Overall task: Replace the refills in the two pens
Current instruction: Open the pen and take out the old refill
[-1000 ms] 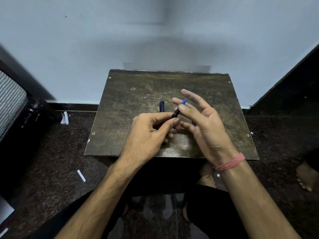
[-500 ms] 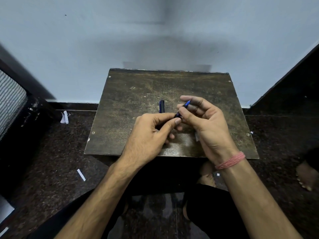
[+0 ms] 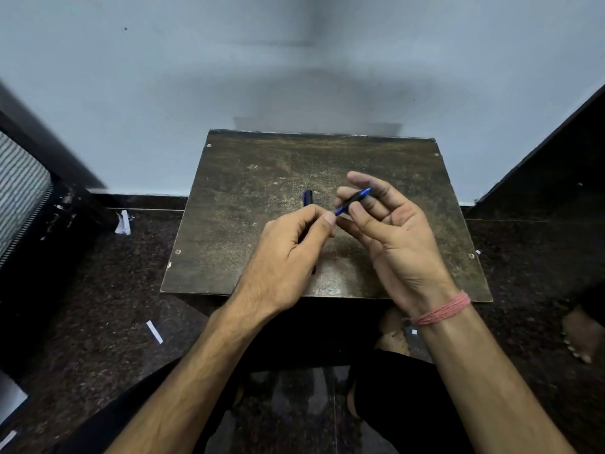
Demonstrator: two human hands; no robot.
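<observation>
Over the scuffed dark brown wooden tabletop (image 3: 248, 204), the right hand (image 3: 389, 237) pinches a blue-and-black pen piece (image 3: 353, 202) between thumb and fingers. The left hand (image 3: 288, 253) is curled, its grip closed on that piece's lower end. One second dark pen (image 3: 307, 198) lies on the tabletop behind it. No lettering is readable.

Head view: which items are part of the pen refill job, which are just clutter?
Job items:
- blue pen part, pinched between right hand and left hand
- dark pen piece lying on the wooden board

Lying about:
- paper scraps on the floor
- crumpled paper by the wall
- pink wrist thread, worn, not used
</observation>
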